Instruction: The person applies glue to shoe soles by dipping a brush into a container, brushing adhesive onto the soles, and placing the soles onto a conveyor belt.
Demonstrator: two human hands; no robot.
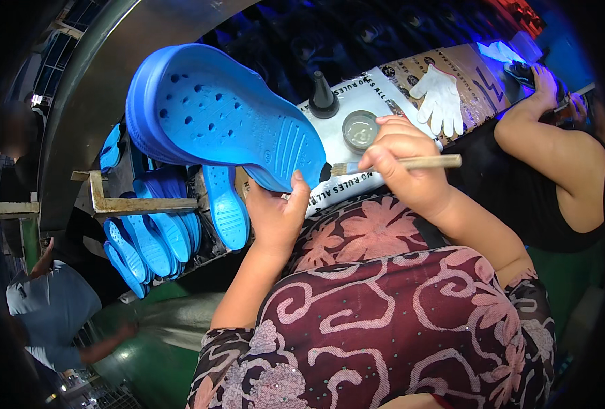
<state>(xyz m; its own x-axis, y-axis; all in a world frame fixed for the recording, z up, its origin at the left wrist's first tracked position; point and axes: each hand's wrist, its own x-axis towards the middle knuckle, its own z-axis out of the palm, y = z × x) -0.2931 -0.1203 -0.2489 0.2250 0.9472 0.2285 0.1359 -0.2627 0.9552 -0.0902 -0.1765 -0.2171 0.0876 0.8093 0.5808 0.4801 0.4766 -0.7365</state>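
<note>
A large blue shoe sole (231,126) with holes in its wide end is held up at a tilt by my left hand (275,215), thumb on top near the narrow heel end. A small black patch (325,171) marks the tip of that heel. My right hand (411,167) is closed round a wooden-handled brush (442,162). Its bristles lie right beside the black patch; whether they touch it I cannot tell. Just beyond my right fingers stands a small round cup (360,131) of clear-looking liquid, with a black cone-topped bottle (323,99) behind it.
More blue soles (156,238) stand in a row at the left, by a wooden bar (145,206). A white glove (440,102) lies on cardboard (479,85) to the right. A co-worker's arm (554,146) reaches in at the right; another person (53,307) is at lower left.
</note>
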